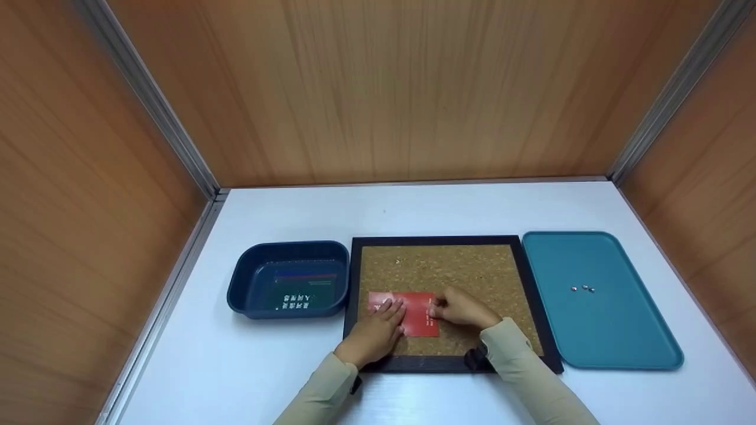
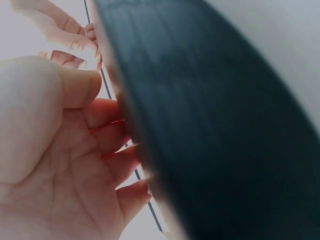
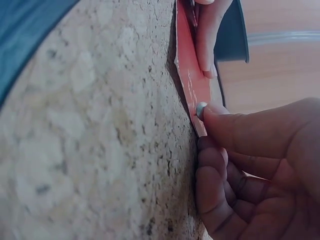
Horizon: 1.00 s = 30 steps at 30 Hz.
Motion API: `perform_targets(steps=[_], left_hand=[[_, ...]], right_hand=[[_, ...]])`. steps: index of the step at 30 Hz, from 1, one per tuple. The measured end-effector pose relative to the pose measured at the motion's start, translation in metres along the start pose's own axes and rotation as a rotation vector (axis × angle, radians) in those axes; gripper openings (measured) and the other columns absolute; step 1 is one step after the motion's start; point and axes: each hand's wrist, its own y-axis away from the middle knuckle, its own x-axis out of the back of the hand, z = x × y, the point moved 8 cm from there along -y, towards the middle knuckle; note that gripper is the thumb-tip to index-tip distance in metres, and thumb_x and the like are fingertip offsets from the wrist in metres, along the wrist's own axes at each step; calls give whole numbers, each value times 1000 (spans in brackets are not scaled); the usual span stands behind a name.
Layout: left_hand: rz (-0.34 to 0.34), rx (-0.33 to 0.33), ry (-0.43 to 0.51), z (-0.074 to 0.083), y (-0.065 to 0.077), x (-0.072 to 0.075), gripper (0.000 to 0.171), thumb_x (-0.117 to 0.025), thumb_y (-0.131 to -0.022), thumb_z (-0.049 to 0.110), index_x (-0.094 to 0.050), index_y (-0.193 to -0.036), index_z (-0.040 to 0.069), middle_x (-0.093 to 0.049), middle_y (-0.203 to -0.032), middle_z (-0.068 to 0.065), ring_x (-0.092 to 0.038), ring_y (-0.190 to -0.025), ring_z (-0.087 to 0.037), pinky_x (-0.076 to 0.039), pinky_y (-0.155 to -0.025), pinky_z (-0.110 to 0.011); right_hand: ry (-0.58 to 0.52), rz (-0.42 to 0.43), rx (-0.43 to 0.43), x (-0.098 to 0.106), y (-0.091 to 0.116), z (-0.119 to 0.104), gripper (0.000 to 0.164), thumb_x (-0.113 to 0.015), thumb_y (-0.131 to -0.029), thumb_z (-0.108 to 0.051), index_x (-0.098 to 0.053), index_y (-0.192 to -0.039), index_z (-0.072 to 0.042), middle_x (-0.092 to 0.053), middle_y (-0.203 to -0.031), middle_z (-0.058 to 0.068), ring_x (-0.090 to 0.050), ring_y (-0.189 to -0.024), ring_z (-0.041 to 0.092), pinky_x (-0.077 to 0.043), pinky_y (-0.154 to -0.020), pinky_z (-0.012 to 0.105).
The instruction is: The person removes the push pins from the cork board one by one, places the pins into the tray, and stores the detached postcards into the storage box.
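Observation:
A red card (image 1: 420, 313) with white print lies on a cork board (image 1: 443, 265) framed in black. My left hand (image 1: 373, 335) rests on the card's left part, its fingers stretched out over it; the left wrist view shows its palm and thumb from below. At the card's right edge, my right hand (image 1: 463, 308) pinches a silver thumbtack (image 3: 201, 110) with its thumb, the other fingers curled. The tack's round head stands against the card in the right wrist view; whether its point is in the cork cannot be seen.
A dark blue basin (image 1: 236, 298) on the left holds a dark green printed card (image 1: 307, 294). On the right, a teal tray (image 1: 614, 330) bears several small silver tacks (image 1: 585, 288). Wooden panels (image 1: 384, 88) enclose the white table (image 1: 283, 212) at the back and sides.

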Motion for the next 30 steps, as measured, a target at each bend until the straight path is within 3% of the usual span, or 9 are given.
perform_targets(steps=[8,16,20,26,30], left_hand=[[-11,10,9,-1,0,-1,47,-39,-104,28,-40,-147,8,-36,-154,-7,-32,-143,-27,-33,-115,-47],[-5,0,3,0,-1,0,47,-39,-104,28,-41,-146,7,-38,-153,-8,-34,-143,-28,-32,-115,-48],[-7,-2,7,0,-1,0,47,-40,-104,28,-41,-146,7,-38,-153,-8,-33,-143,-28,-32,-115,-48],[0,-1,25,0,0,1,46,-41,-103,26,-42,-145,6,-38,-153,-9,-33,-143,-28,-33,-115,-47],[3,1,31,0,0,2,47,-41,-103,26,-42,-145,6,-38,-153,-8,-33,-143,-29,-33,-115,-46]], right_hand=[[3,-9,2,0,1,2,16,-63,-90,-11,-65,-75,-6,-55,-67,-5,-47,-59,9,-39,-55,23],[0,-11,-68,0,2,8,18,-61,-92,-14,-61,-75,-9,-53,-67,-3,-46,-60,12,-38,-57,25],[-7,-6,-52,1,2,8,16,-60,-92,-13,-63,-77,-8,-54,-70,-3,-46,-61,11,-39,-58,25],[-101,-8,13,5,3,8,14,-59,-92,-12,-65,-82,-4,-61,-78,-1,-50,-68,11,-43,-65,25],[-200,-4,-6,7,5,11,15,-58,-94,-14,-65,-86,-2,-63,-82,2,-52,-73,13,-45,-69,27]])
